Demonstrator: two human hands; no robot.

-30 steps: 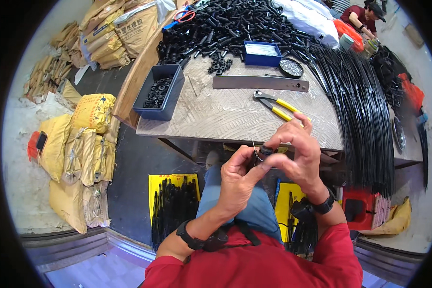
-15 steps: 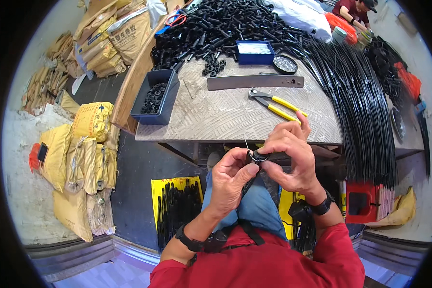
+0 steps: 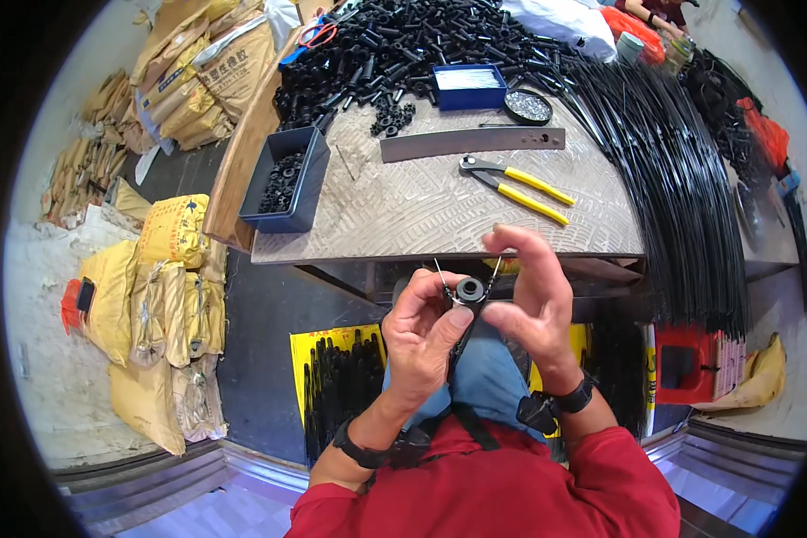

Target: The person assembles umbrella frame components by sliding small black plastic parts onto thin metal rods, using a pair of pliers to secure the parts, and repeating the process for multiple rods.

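In the head view, a round black part (image 3: 470,290) is gripped by the left hand (image 3: 424,330) before the tabletop (image 3: 394,215). The grip of the right hand (image 3: 542,305) is spread, thumb and forefinger apart, just beside it.

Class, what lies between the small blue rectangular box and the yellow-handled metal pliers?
In the head view: a long grey metal strip and, nearer the box, a thin dark rod.
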